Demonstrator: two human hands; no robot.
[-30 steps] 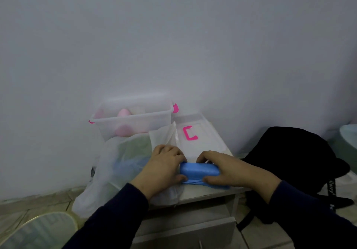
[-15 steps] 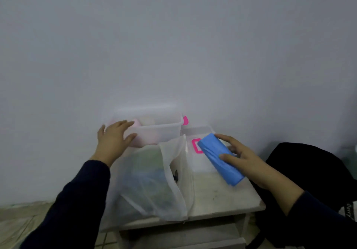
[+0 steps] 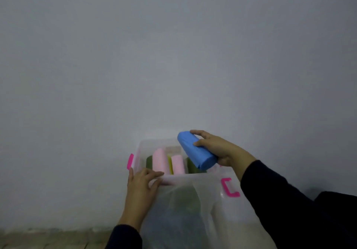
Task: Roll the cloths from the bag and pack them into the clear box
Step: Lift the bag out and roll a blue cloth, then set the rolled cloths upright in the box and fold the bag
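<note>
My right hand (image 3: 218,149) grips a rolled blue cloth (image 3: 195,150) and holds it tilted above the right side of the clear box (image 3: 140,148). Inside the box stand two pink rolls (image 3: 160,161), a yellow roll (image 3: 170,164) and green rolls (image 3: 148,162), packed side by side. My left hand (image 3: 142,186) rests on the box's near rim, fingers curled over its edge. The translucent white bag (image 3: 185,210) sits just in front of the box, with dark cloths showing dimly through it.
The box lid (image 3: 226,190) with a pink latch (image 3: 229,187) lies to the right of the box on the table. A pink latch (image 3: 130,161) sticks out on the box's left end. A plain wall stands close behind. Tiled floor (image 3: 48,239) shows at the lower left.
My right hand lifted the blue roll from beside the lid up over the box. My left hand slid from the box's left side onto its near rim. The camera tilted closer to the box.
</note>
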